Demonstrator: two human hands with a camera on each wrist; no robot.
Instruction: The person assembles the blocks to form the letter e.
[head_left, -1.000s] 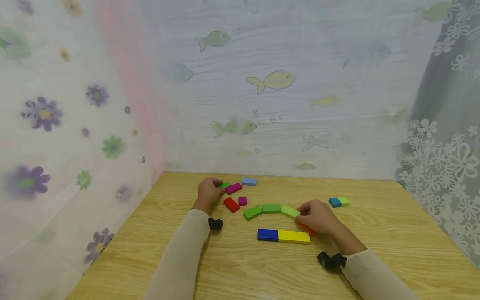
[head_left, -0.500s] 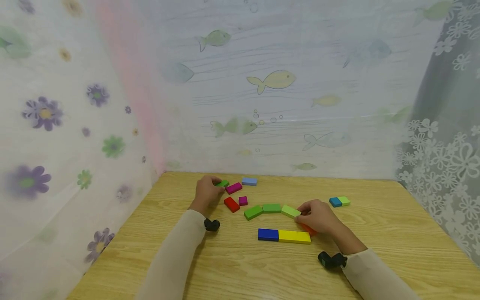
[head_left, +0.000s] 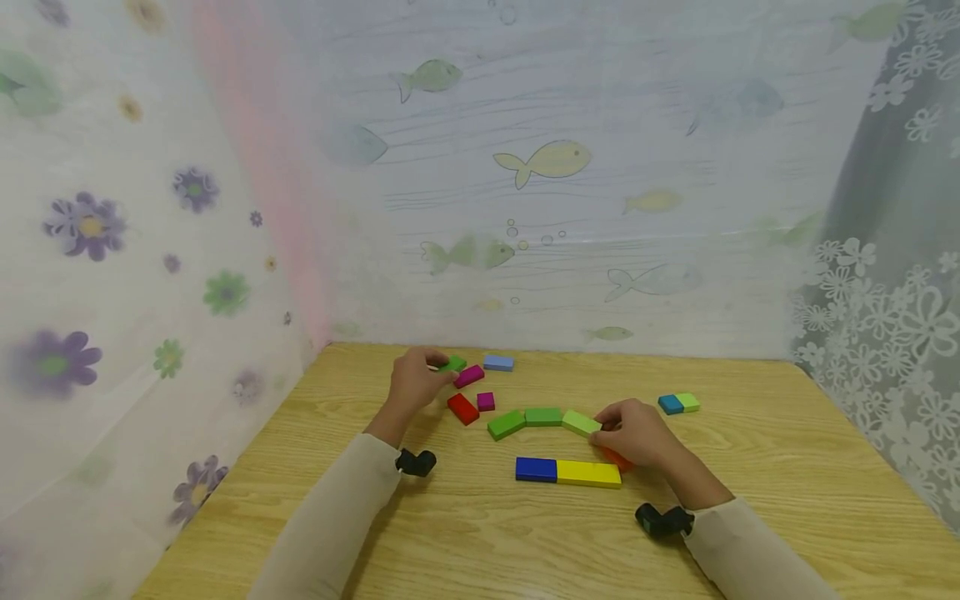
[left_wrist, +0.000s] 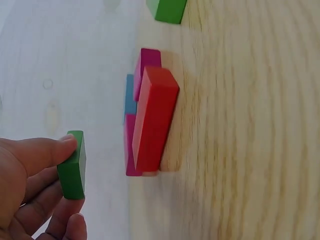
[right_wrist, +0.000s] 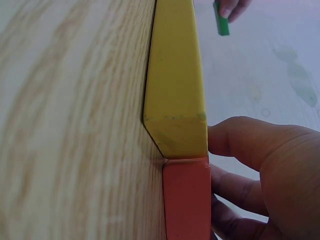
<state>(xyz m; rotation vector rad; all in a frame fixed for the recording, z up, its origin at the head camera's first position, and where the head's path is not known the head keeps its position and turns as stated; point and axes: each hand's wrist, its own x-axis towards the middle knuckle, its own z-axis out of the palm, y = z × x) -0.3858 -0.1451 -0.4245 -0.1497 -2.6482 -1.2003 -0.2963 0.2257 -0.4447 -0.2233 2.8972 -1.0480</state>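
My left hand point(head_left: 416, 383) pinches a green block point(left_wrist: 74, 170) between thumb and fingers, held up off the table at the back left. In the head view it overlaps the far side of a magenta block point(head_left: 469, 376). A red block point(head_left: 463, 409) and a small magenta block point(head_left: 486, 402) lie close in front of that hand. My right hand point(head_left: 637, 433) has thumb and forefinger around the right end of a light green block point(head_left: 581, 423), the last in a curved row with two green blocks point(head_left: 543, 417). Beneath the palm, an orange-red block point(right_wrist: 187, 200) is partly hidden.
A dark blue block point(head_left: 536, 470) and a long yellow block point(head_left: 588, 474) lie end to end in front of the curved row. Farther back are a light blue block point(head_left: 498, 363) and a joined teal and lime pair point(head_left: 678, 403). Patterned curtains border the wooden table point(head_left: 480, 542).
My left hand has raised the green block, which drifted left and then back right above the magenta block, while the left forearm swung left. The right hand has stayed still.
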